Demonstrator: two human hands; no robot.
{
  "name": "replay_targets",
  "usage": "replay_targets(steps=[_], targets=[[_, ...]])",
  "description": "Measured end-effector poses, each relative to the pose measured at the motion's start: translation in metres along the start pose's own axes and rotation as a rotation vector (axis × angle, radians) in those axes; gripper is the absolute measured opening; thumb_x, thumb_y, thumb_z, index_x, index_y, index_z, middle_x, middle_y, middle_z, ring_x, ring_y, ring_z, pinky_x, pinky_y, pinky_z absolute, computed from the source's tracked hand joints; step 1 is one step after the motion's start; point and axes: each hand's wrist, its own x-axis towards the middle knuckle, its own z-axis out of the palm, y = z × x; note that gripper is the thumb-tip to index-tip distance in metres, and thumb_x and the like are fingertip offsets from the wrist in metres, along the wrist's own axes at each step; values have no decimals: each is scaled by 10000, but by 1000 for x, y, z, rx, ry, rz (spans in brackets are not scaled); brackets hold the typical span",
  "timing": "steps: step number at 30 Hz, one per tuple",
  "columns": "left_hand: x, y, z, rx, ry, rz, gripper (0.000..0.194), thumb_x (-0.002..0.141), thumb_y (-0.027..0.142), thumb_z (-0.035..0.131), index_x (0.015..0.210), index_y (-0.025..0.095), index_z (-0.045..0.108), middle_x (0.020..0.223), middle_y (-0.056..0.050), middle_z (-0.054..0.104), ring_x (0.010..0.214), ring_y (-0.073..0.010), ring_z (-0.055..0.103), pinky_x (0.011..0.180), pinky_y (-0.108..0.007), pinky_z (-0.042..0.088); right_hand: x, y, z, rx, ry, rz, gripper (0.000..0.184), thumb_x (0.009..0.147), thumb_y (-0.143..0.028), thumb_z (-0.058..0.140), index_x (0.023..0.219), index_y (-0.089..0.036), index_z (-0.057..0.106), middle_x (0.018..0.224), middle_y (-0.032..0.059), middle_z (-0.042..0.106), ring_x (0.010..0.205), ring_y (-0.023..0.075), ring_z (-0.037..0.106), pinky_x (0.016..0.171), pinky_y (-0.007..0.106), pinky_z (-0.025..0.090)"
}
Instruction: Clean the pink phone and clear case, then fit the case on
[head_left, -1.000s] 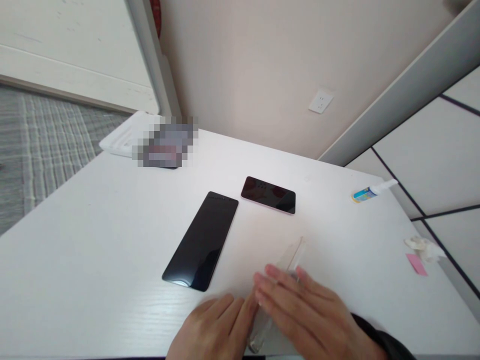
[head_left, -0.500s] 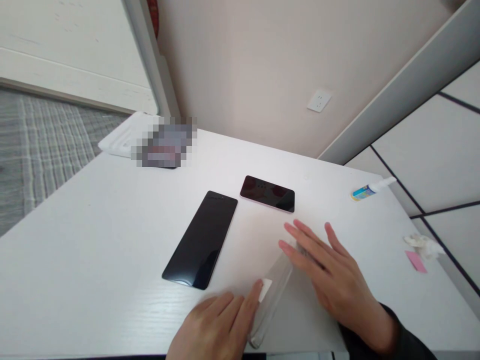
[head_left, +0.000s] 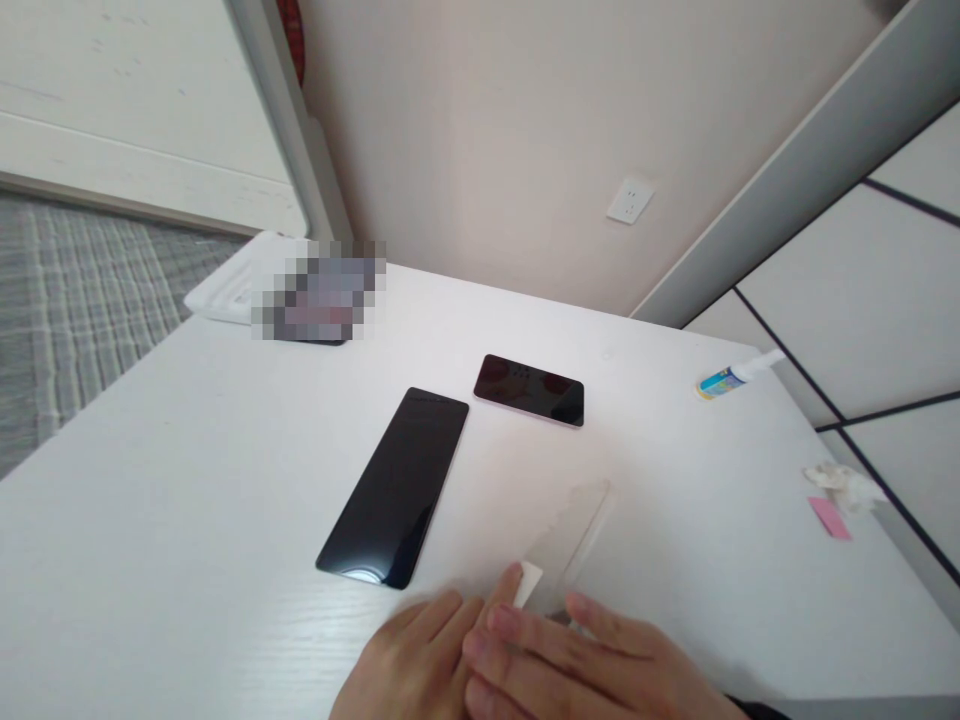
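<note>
A clear film [head_left: 574, 530] is laid flat on the white bench [head_left: 187, 500], near its front edge, a little right of the middle. A small white tab [head_left: 529, 583] is seen at the near end of the film.

The left hand [head_left: 420, 660] is placed flat on the bench, with the fingers stretched out and nothing gripped. One fingertip [head_left: 513, 578] is touching the tab. The right hand [head_left: 577, 670] is also held open and flat, and its fingers are laid over the near end of the film and partly over the left hand. Nothing is gripped by it; the film is only pressed or covered from above.

To the left of the film a long black glass panel [head_left: 396, 487] is lying on the bench, apart from the film. Behind it a phone [head_left: 529, 390] with a dark screen is lying face up, just beside the far end of the panel.

At the far right edge of the bench a small bottle [head_left: 731, 377] is lying on its side. Nearer on the right edge a crumpled wipe [head_left: 840, 482] and a pink slip [head_left: 829, 518] are seen, close together. At the far left corner a white tray [head_left: 225, 290] is placed, with a blurred thing on it.
</note>
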Motion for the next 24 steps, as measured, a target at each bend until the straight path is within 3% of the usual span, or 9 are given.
replay_targets(steps=[4,9,13,18,22,24], targets=[[1,1,-1,96,-44,37,475,950,-6,316,1347,103,555,766,2,710,576,-162,656,539,-280,571,1,8,1,-29,27,219,459,1108,-54,248,1404,-51,599,1494,59,616,1551,182,337,1327,418,149],[7,3,-7,35,3,22,412,991,42,306,1284,129,581,795,-7,732,615,-157,680,565,-265,581,1,8,0,92,20,34,382,1128,-151,353,1363,-201,650,1420,-40,681,1482,121,460,1313,346,208],[5,1,-4,99,-24,36,463,941,-15,310,1316,91,560,737,13,698,537,-162,643,487,-287,543,0,16,1,17,59,274,467,1063,-2,292,1467,-41,524,1459,99,646,1506,163,426,1308,408,253],[5,1,-4,15,-16,16,377,963,20,311,1159,152,604,734,11,700,597,-158,674,556,-269,573,4,11,-2,91,10,22,392,1129,-158,344,1366,-218,651,1431,-50,670,1437,135,527,1303,335,246],[6,2,-6,95,-51,37,509,903,-45,293,1316,97,554,780,4,726,564,-156,665,507,-274,551,-2,14,-2,-9,48,250,440,1071,-2,293,1420,-34,559,1462,85,646,1485,196,471,1323,437,204],[6,3,-5,80,-33,33,467,918,-34,288,1247,128,577,764,17,717,564,-158,665,514,-279,556,-3,11,-1,3,41,204,420,1082,-35,319,1412,-58,578,1472,73,640,1492,238,460,1320,470,208]])
